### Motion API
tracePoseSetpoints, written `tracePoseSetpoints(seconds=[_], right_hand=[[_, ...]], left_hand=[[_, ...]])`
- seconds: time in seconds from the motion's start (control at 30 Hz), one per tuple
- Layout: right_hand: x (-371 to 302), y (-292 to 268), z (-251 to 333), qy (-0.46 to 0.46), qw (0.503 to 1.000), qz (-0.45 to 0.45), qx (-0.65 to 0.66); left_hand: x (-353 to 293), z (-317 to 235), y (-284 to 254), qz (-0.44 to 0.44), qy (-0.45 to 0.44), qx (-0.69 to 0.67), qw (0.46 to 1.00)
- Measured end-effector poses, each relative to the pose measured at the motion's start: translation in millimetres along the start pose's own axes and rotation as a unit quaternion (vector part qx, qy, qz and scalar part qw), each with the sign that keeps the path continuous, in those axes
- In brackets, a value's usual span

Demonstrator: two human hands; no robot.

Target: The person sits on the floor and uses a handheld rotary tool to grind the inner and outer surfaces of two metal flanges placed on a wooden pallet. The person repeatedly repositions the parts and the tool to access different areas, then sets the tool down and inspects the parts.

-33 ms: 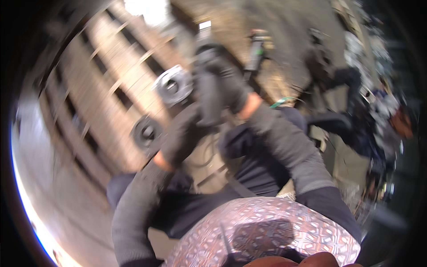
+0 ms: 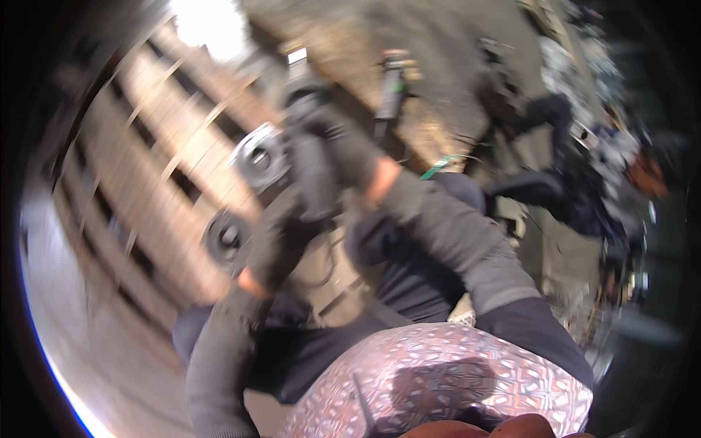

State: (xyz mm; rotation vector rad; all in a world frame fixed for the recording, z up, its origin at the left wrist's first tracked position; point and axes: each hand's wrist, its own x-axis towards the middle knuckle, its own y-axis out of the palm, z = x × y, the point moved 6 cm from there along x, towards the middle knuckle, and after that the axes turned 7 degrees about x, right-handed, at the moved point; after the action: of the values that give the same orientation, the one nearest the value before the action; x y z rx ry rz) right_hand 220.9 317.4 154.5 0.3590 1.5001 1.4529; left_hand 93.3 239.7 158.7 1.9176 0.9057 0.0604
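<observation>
Gloves (image 2: 349, 152) of dark grey cover both hands, and a narrow band of skin is seen at each wrist, before the grey sleeves (image 2: 456, 226) begin. Between the hands is a long dark tool (image 2: 312, 175), which lies slantwise over the edge of a wooden pallet (image 2: 124, 168). The right hand (image 2: 328, 131) is on its upper part, and the fingers seem clamped around it. The left hand (image 2: 281, 235) is close to the lower end of the tool; the picture is blurred there, so I cannot tell whether its fingers are closed on it or only touch it. The upper end of the tool carries a small bright patch.

Just to the left of the tool, a light grey metal ring (image 2: 274, 159) with a round hole stands on the pallet. Nearer to the left wrist is a darker ring (image 2: 217, 237), also with a hole. To the right of the right hand lies another tool (image 2: 393, 87), dark with a green mark, and below it a green strip (image 2: 438, 166). Patterned cloth (image 2: 438, 365) covers the front of the person, above dark trousers (image 2: 431, 285). At the right side, another person (image 2: 621, 175) sits low, well apart from these hands.
</observation>
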Motion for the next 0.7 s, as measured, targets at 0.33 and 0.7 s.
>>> tracePoseSetpoints(seconds=[0.33, 0.7], right_hand=[[7.3, 7.8, 4.0, -0.153, 0.985, -0.052, -0.064], [-0.1, 8.5, 3.9, -0.156, 0.972, -0.120, -0.125]], left_hand=[[-4.0, 5.3, -7.1, 0.001, 0.004, -0.037, 0.999], [-6.9, -7.4, 12.6, 0.008, 0.035, 0.046, 0.998]])
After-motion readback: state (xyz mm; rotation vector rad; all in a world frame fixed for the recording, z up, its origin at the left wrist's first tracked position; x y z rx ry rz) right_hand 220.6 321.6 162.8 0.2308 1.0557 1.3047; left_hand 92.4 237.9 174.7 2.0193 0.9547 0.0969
